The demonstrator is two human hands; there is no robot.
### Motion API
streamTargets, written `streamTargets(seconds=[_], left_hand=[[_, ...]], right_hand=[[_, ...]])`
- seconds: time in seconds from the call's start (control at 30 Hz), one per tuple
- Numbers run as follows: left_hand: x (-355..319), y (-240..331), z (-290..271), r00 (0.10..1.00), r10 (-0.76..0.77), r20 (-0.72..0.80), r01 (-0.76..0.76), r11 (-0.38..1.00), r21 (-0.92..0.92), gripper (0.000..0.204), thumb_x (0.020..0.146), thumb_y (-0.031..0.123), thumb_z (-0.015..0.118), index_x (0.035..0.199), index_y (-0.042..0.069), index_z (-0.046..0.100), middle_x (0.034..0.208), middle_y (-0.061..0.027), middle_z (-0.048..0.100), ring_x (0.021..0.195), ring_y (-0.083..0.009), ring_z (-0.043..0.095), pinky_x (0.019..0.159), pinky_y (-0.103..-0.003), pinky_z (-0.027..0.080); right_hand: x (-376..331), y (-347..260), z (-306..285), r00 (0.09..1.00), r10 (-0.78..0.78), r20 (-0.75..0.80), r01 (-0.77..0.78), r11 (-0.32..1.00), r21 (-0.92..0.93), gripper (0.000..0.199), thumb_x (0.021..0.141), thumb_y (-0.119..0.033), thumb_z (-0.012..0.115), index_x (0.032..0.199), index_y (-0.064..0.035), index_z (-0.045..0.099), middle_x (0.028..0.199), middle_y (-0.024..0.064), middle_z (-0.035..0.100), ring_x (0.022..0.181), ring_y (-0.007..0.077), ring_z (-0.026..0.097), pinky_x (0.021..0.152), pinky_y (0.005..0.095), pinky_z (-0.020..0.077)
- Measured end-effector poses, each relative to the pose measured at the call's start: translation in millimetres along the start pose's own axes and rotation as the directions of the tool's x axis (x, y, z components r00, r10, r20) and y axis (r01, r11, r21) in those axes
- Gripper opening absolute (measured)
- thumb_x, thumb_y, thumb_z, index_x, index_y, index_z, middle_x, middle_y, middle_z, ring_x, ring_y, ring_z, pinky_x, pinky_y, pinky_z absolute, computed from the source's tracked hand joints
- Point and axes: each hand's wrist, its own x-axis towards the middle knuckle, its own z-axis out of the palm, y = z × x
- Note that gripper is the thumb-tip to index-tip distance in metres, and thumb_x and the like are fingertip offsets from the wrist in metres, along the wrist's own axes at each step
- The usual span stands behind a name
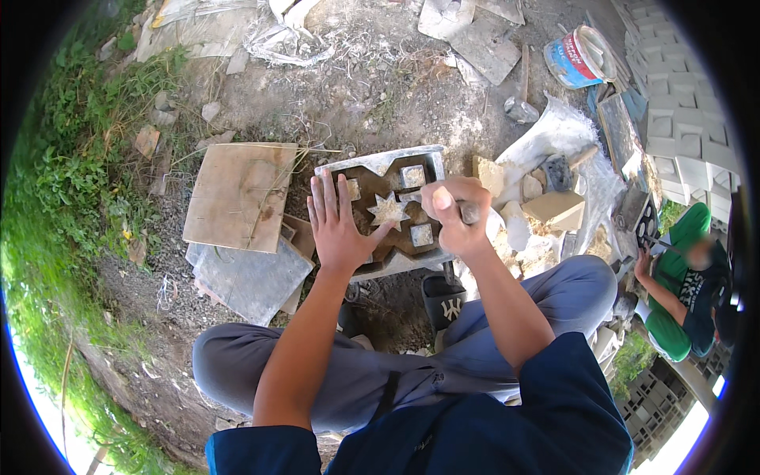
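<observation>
A grey mould [431, 150] with angular notched inner walls lies in front of me, a pale eight-pointed star [388, 209] at its middle and several small square blocks around it. My left hand [339, 229] rests flat over the mould's left side, fingers stretched out and thumb reaching toward the star. Over the mould's right edge, my right hand [457, 210] is a fist wrapped round a tool's handle [470, 211], whose rounded end shows beside the thumb. The tool's working end is mostly hidden under that hand, so its kind is unclear.
Left of the mould lie a brown board [237, 194] and a grey slab [253, 277]. Rubble and a white sack [554, 131] sit to the right, with a paint bucket [582, 57] beyond. Another person [685, 285] works at far right, near stacked pale blocks [689, 119].
</observation>
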Motion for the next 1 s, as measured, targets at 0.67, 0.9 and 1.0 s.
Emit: streamTargets(seconds=[0.67,0.9,1.0], left_hand=[[4.1,-0.9,2.1,1.0,0.007,-0.017,-0.006,1.0,0.007,0.122,0.077,0.068,0.08,0.163,0.0,0.028,0.172,-0.0225,0.02,0.16,-0.0436,0.016,0.127,-0.058,0.02],[-2.0,-2.9,-2.0,1.0,-0.01,0.005,0.01,1.0,0.009,0.121,0.077,0.065,0.082,0.163,0.0,0.028,0.172,-0.0227,0.02,0.159,-0.0453,0.016,0.127,-0.058,0.022],[5.4,5.8,1.1,1.0,0.007,-0.002,-0.007,1.0,-0.028,0.119,0.077,0.064,0.082,0.162,0.0,0.03,0.172,-0.0234,0.021,0.159,-0.0464,0.018,0.126,-0.059,0.023]], right_hand=[[-1.3,-6.8,6.2,0.983,0.029,-0.179,-0.024,0.999,0.029,0.048,0.103,-0.012,0.065,0.062,0.0014,0.044,0.053,0.0041,0.038,0.045,0.0149,0.033,0.046,0.0348,0.0246],[6.0,-27.3,23.8,0.995,-0.017,-0.103,0.016,1.0,-0.013,0.049,0.104,-0.015,0.066,0.064,0.0013,0.043,0.054,0.0067,0.037,0.044,0.022,0.032,0.046,0.0373,0.025],[1.9,-16.1,15.6,0.997,-0.042,-0.069,0.039,0.998,-0.048,0.048,0.104,-0.013,0.066,0.064,0.0018,0.044,0.054,0.0069,0.039,0.044,0.0229,0.035,0.046,0.037,0.0273]])
